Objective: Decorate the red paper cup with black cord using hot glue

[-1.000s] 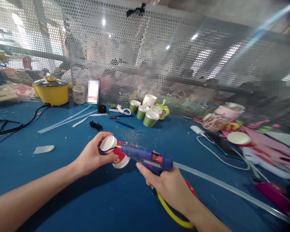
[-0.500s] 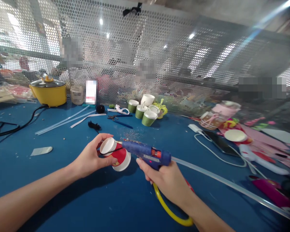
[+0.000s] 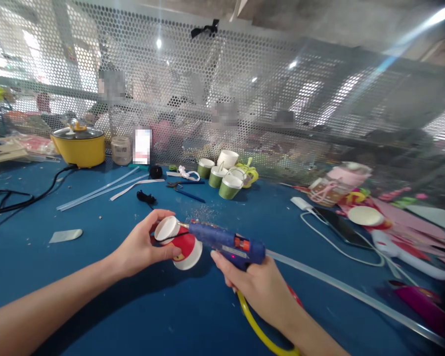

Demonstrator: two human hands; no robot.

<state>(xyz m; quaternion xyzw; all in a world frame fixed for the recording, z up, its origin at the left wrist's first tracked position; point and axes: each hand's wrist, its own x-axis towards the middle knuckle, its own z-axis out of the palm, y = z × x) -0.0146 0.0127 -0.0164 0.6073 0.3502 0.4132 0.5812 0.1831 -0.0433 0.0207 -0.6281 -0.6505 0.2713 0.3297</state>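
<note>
My left hand (image 3: 148, 244) is closed around a small red and white paper cup (image 3: 187, 247), tilted with its narrow white end towards my fingers. A thin black cord (image 3: 175, 236) lies across the cup just below that end. In my right hand (image 3: 257, 284) is a blue hot glue gun (image 3: 222, 240), with a small light glowing on its side. Its nozzle meets the cup's edge near the cord; whether they touch I cannot tell. A long clear glue stick (image 3: 341, 287) sticks out of the gun's back, and a yellow cable (image 3: 250, 321) hangs under my right hand.
Green and white little buckets (image 3: 230, 185) stand at the back, behind pliers (image 3: 185, 190) and a black cord bundle (image 3: 146, 198). A yellow electric pot (image 3: 79, 148) is at the back left. Rightward lie a phone (image 3: 343, 227) with its white cable and craft pieces. A perforated metal screen (image 3: 193, 99) rises behind.
The view has tilted slightly, so everything sits a little lower in the picture. Both hands keep their holds, and the nozzle stays at the cup's narrow end.
</note>
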